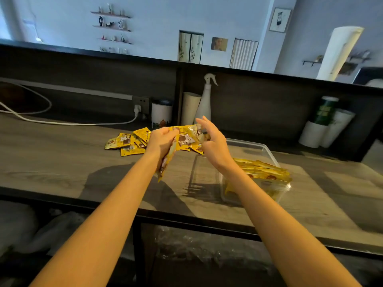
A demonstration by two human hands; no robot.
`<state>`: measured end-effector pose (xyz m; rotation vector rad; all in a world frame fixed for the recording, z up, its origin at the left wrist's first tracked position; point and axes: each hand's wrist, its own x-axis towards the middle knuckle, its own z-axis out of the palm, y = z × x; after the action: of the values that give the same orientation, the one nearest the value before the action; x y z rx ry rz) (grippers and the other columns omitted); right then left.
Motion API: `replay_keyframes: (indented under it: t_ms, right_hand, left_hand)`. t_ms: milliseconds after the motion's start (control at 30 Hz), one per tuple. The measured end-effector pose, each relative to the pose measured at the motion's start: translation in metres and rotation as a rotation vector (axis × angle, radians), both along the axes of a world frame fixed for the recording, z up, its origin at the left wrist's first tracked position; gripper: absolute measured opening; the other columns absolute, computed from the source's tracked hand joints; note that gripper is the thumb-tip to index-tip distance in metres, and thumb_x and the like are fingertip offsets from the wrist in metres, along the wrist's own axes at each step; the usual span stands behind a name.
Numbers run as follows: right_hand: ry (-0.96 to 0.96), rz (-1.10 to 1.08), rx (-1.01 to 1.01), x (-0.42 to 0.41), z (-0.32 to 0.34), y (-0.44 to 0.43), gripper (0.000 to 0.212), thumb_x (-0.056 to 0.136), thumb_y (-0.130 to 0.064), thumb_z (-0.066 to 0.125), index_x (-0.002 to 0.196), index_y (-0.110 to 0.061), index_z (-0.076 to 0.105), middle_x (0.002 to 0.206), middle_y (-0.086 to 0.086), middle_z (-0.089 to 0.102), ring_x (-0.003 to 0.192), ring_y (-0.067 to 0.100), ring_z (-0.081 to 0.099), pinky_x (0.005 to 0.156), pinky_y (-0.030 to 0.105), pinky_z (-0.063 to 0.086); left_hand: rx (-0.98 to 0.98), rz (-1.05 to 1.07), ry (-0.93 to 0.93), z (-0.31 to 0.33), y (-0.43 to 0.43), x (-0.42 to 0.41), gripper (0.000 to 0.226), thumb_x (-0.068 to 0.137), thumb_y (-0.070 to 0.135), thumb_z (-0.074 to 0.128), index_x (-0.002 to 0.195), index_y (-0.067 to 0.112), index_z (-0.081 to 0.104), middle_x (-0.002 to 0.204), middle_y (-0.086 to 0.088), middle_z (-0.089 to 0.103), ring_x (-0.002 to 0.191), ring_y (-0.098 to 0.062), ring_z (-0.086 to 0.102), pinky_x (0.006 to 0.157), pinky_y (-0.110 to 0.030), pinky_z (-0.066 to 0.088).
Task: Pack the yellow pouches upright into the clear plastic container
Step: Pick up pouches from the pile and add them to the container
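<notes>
No legible text anywhere.
- held pouches: brown and white print on yellow, too blurred to read.
- loose pouches in the pile: round brown logo patch on one and a small dark label block on another. The characters don't resolve.
- packed pouches in the clear container: round brown logo on the front one, lettering unreadable.
- green canister, right rear: pale blocks that look like characters, can't make them out.
- white jar beside the wall socket: printed picture near its base, no words I can read.

No numbers or signs are readable either.
</notes>
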<state>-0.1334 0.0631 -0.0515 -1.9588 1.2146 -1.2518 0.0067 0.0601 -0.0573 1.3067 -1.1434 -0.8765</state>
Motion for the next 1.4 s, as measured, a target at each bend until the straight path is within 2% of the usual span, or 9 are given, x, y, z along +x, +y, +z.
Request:
replay_keyframes:
  t_ms: [100,200,300,433,600,800,933,1167,1400]
  right_hand:
    - [-0.345,-0.096,0.204,-0.019,0.018,0.001,0.055,0.086,0.0,0.052,0.139,-0.01,0.039,0.139,0.01,0.047,0.126,0.023,0.048,0.104,0.043,0.045]
    - [-0.256,-0.136,0.278,-0.039,0.026,0.002,0.035,0.088,-0.019,0.061,0.119,-0.004,0.057,0.115,0.016,0.064,0.097,0.02,0.065,0.085,0.033,0.056]
    - [-0.27,-0.144,0.276,-0.057,0.031,0.008,0.016,0.088,-0.016,0.061,0.097,-0.004,0.065,0.094,0.013,0.066,0.08,0.015,0.064,0.072,0.025,0.055]
    - [-0.38,-0.195,0.307,-0.078,0.033,0.007,0.022,0.088,-0.01,0.061,0.106,0.001,0.065,0.095,0.01,0.064,0.088,0.018,0.064,0.077,0.029,0.055]
    - [-0.406,-0.261,0.292,-0.098,0.036,0.006,0.022,0.089,-0.01,0.06,0.109,-0.004,0.065,0.094,0.006,0.064,0.072,0.007,0.061,0.048,0.013,0.046]
    - [-0.217,-0.318,0.109,-0.139,0.041,0.0,0.016,0.084,-0.011,0.065,0.099,-0.011,0.07,0.092,0.003,0.069,0.09,0.015,0.066,0.083,0.033,0.056]
    - [-0.081,-0.277,0.005,-0.152,0.05,-0.002,0.023,0.079,-0.01,0.071,0.102,-0.011,0.064,0.097,0.005,0.066,0.093,0.018,0.065,0.08,0.029,0.056]
    - [-0.002,-0.29,-0.014,-0.171,0.048,-0.009,0.038,0.076,-0.014,0.074,0.11,-0.012,0.057,0.103,0.002,0.059,0.098,0.015,0.059,0.079,0.026,0.052]
    - [-0.129,-0.272,0.056,-0.176,0.031,-0.015,0.016,0.076,-0.013,0.074,0.078,-0.021,0.06,0.093,0.007,0.068,0.092,0.02,0.067,0.081,0.037,0.057]
  left_hand:
    - [-0.124,-0.045,-0.006,0.01,0.008,-0.017,0.016,0.094,0.02,0.048,0.082,0.011,0.054,0.058,-0.006,0.04,0.052,-0.014,0.035,0.049,-0.028,0.027]
    - [-0.198,-0.081,-0.036,0.018,0.012,-0.038,0.02,0.095,0.019,0.047,0.078,0.013,0.056,0.067,-0.008,0.053,0.055,-0.012,0.046,0.051,-0.024,0.037]
    - [-0.216,-0.113,-0.053,0.021,0.014,-0.056,0.016,0.095,0.018,0.048,0.087,0.01,0.059,0.061,-0.002,0.054,0.045,-0.001,0.05,0.041,-0.011,0.04]
    - [-0.204,-0.12,-0.114,0.02,0.011,-0.076,0.014,0.094,0.02,0.05,0.095,0.01,0.06,0.091,-0.015,0.063,0.084,-0.019,0.06,0.082,-0.041,0.053]
    - [-0.14,-0.115,-0.122,0.02,0.008,-0.098,0.014,0.093,0.02,0.052,0.088,0.008,0.059,0.092,-0.014,0.061,0.091,-0.028,0.061,0.083,-0.04,0.05]
    - [-0.193,0.065,-0.525,0.039,0.002,-0.12,0.035,0.092,0.032,0.051,0.12,0.011,0.057,0.111,-0.013,0.065,0.099,-0.025,0.061,0.076,-0.028,0.042]
    - [-0.375,-0.064,-0.692,0.064,-0.007,-0.147,0.039,0.094,0.032,0.048,0.13,0.021,0.053,0.116,-0.016,0.063,0.097,-0.019,0.058,0.083,-0.027,0.04]
    - [-0.373,-0.248,-0.777,0.065,-0.02,-0.168,0.017,0.091,0.023,0.056,0.1,0.016,0.068,0.093,-0.002,0.064,0.097,-0.017,0.06,0.086,-0.033,0.046]
    - [-0.35,-0.163,-0.775,0.058,-0.031,-0.174,0.021,0.088,0.02,0.06,0.1,0.007,0.072,0.102,-0.01,0.07,0.09,-0.014,0.06,0.077,-0.029,0.047]
